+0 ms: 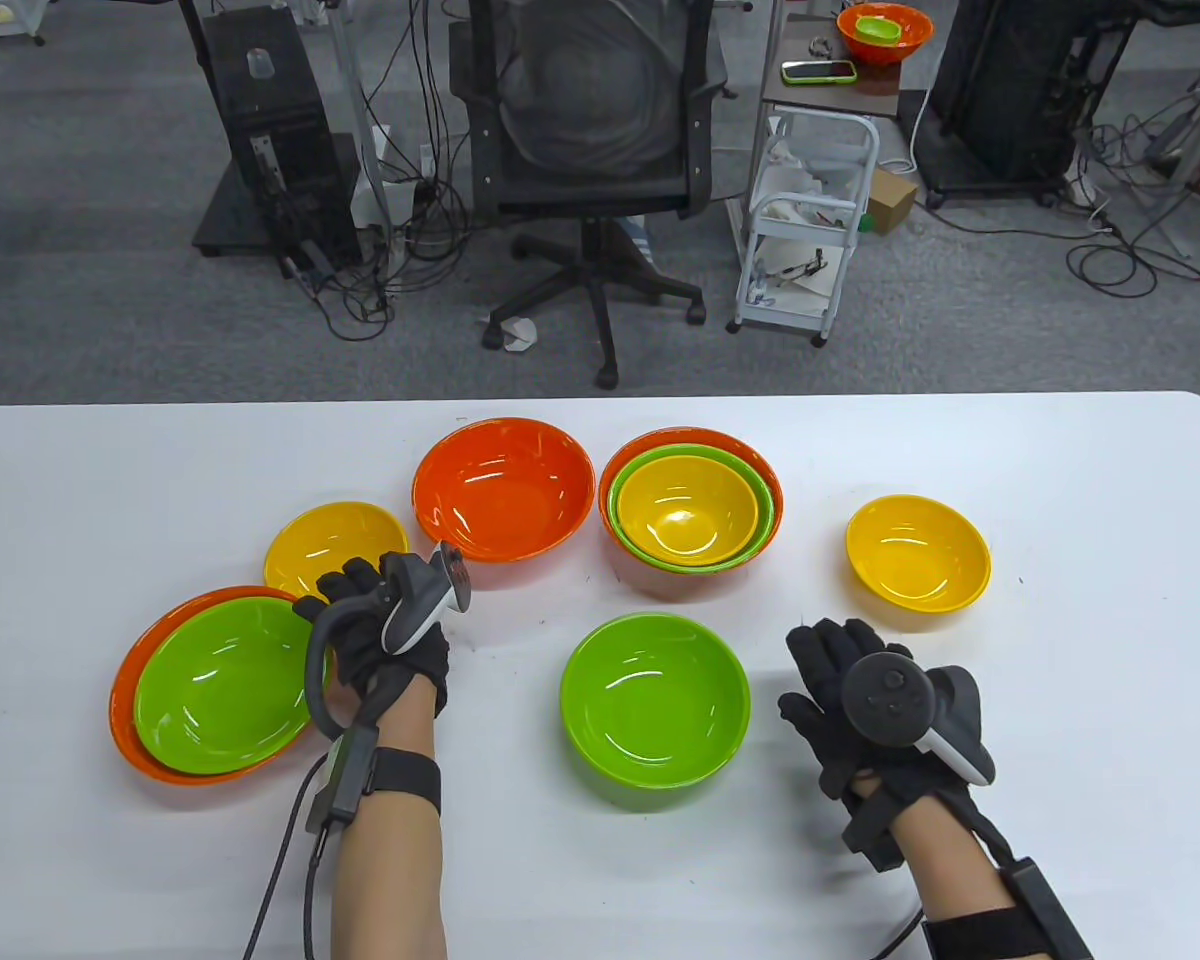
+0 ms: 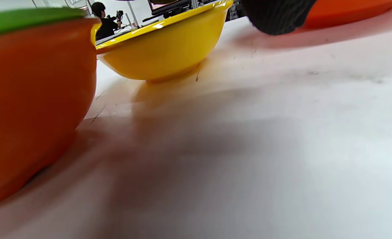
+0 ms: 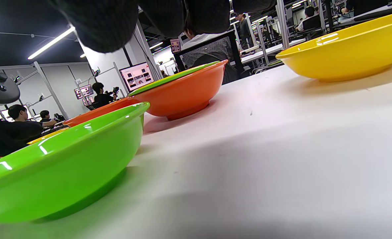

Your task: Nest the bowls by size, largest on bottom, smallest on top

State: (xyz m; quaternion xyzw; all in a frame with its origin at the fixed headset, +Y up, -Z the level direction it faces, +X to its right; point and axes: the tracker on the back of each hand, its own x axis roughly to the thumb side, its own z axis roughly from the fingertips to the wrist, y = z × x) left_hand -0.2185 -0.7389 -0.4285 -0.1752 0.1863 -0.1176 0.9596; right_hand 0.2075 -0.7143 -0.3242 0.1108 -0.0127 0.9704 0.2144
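Six bowl groups sit on the white table (image 1: pixel 1060 700). At the left a green bowl (image 1: pixel 222 685) lies nested in an orange bowl (image 1: pixel 130 690). A yellow bowl (image 1: pixel 335 545) stands just behind them. An empty orange bowl (image 1: pixel 503 487) is at the back centre. Beside it an orange, green and yellow stack (image 1: pixel 690 510) is nested. A lone green bowl (image 1: pixel 654 697) is front centre and a lone yellow bowl (image 1: pixel 917 551) at the right. My left hand (image 1: pixel 345 595) is open and empty between the left stack and the left yellow bowl. My right hand (image 1: pixel 820 660) is open and empty, right of the lone green bowl.
In the left wrist view the orange bowl's wall (image 2: pixel 33 99) and the yellow bowl (image 2: pixel 163 49) are close, apart from my fingertip (image 2: pixel 275 16). The right wrist view shows the green bowl (image 3: pixel 60 166) at its left. Beyond the table's far edge stand a chair (image 1: pixel 590 150) and a cart (image 1: pixel 810 220).
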